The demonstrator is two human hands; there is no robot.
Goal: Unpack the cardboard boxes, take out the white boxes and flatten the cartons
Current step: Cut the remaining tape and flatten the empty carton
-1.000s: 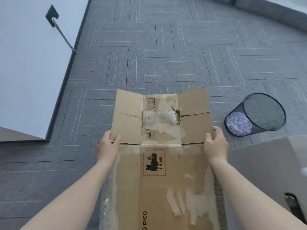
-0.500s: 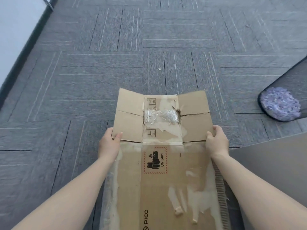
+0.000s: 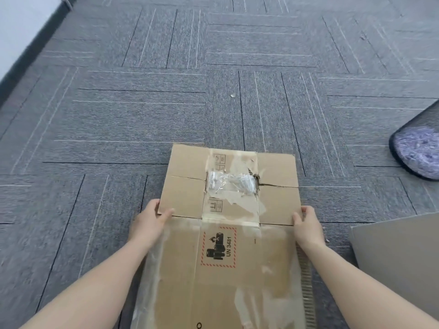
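Observation:
A flattened brown carton with torn clear tape and a red UN 3481 battery label stretches from the bottom edge out over the grey carpet. Its end flaps lie spread at the far end, with crumpled tape in the middle. My left hand grips the carton's left edge at the flap fold, thumb on top. On the opposite edge, at the same fold, my right hand holds it the same way. No white boxes are in view.
A black mesh waste bin with purple scraps lies at the right edge. A grey flat surface juts in at the lower right. A white wall with dark skirting runs along the upper left. Carpet tiles fill the space beyond.
The view has dropped closer to the floor and the carton sits lower and nearer the carpet. The bin has slid toward the right edge. Both hands keep their grip on the carton's edges.

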